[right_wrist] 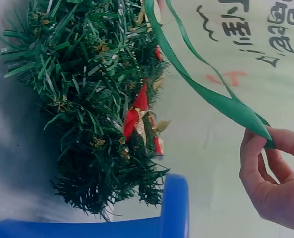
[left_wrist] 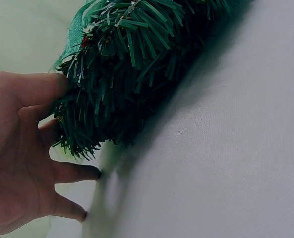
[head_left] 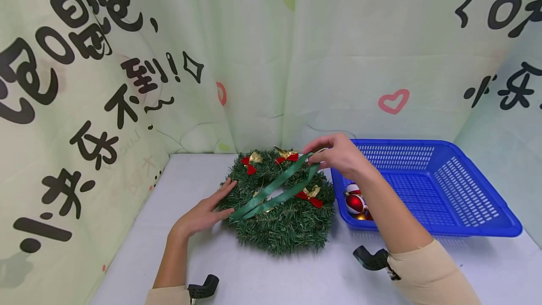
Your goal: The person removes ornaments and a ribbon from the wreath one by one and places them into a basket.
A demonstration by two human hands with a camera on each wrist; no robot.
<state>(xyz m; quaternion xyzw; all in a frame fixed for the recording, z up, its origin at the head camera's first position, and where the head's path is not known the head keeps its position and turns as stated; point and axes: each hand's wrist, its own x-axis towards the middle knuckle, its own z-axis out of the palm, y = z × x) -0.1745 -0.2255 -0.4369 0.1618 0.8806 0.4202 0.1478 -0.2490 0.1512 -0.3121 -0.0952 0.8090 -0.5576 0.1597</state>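
Observation:
A green artificial wreath (head_left: pixel 283 232), with red bows (head_left: pixel 249 165) trimmed in gold, lies on the white table. My left hand (head_left: pixel 202 213) rests at its left edge with the fingers spread. In the left wrist view, the thumb (left_wrist: pixel 42 88) touches the needles, and two straight fingers point down beside the wreath. Over the wreath's middle runs a loop of green ribbon (head_left: pixel 292 193). My right hand (head_left: pixel 340 156) pinches the far end of this loop between thumb and fingertips, above the wreath's back right. The right wrist view shows the ribbon (right_wrist: pixel 206 96) pulled up off the needles.
Right beside the wreath stands a blue plastic basket (head_left: pixel 470 227), under my right forearm. Red and white baubles (head_left: pixel 354 203) lie in its near left corner. A pale printed curtain (head_left: pixel 262 60) encloses the table (head_left: pixel 139 248) at the back and sides.

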